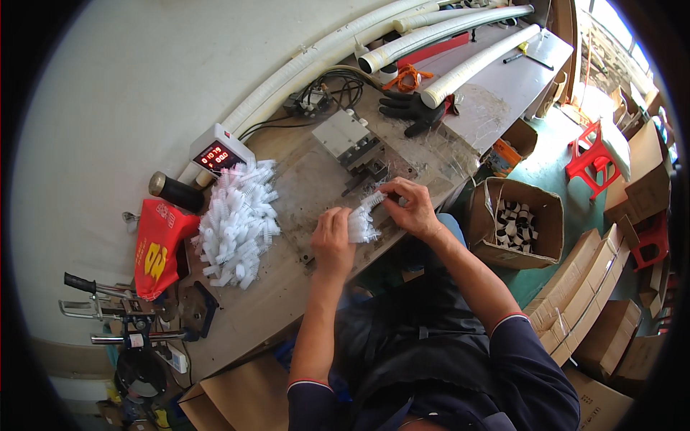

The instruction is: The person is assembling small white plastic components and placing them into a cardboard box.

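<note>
My left hand (pixel 332 241) is clenching a bunch of white combs (pixel 359 224); my right hand (pixel 407 207) is pinching one comb (pixel 374 198) at 1 o'clock from it.

On the surface (pixel 280 302), we see a heap of comb pieces (pixel 237 224) left of our hands, a timer box (pixel 219 153) behind it, and a small machine (pixel 348 140) beyond our hands. An open carton (pixel 516 223) sits on the floor to our right.

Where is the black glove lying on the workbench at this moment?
In the head view, the black glove lies at the far right part of the workbench, beside the end of a white tube, beyond the person's right hand.
</note>
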`<state>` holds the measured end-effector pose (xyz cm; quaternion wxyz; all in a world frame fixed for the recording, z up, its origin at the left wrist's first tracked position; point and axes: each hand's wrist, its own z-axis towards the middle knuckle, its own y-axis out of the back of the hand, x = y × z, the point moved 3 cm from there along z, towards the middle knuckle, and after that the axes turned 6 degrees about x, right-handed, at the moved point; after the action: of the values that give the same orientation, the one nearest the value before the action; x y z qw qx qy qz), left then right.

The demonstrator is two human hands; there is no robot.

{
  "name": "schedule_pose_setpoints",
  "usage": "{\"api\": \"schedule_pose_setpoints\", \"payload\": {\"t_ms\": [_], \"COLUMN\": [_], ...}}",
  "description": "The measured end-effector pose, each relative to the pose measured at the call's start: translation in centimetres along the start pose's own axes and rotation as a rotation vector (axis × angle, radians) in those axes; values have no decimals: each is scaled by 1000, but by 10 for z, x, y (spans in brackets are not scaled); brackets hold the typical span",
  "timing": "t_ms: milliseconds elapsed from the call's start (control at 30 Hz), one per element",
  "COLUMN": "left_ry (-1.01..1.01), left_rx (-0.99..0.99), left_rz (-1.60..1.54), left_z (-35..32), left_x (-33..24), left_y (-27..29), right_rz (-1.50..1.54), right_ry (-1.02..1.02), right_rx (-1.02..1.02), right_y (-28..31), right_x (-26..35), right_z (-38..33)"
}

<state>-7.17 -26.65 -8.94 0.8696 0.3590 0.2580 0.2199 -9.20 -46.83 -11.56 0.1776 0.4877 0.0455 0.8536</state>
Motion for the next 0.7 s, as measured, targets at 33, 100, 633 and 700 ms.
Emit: {"api": "schedule_pose_setpoints", "payload": {"t_ms": [33,100,633,700], "left_ry": [-8,-10,295,442], "left_rx": [18,34,-42,-104], "left_rz": [3,12,-155,-130], "left_z": [1,1,-31,-57], "left_x": [-1,-3,12,28], "left_y": [-2,-3,18,49], "right_rz": [2,7,-42,6], "right_ry": [6,-27,-132,-168], "right_rx": [3,11,104,116], "right_y": [0,1,-2,-7], "right_x": [-3,1,4,2], "right_z": [-2,-4,-5,-4]}}
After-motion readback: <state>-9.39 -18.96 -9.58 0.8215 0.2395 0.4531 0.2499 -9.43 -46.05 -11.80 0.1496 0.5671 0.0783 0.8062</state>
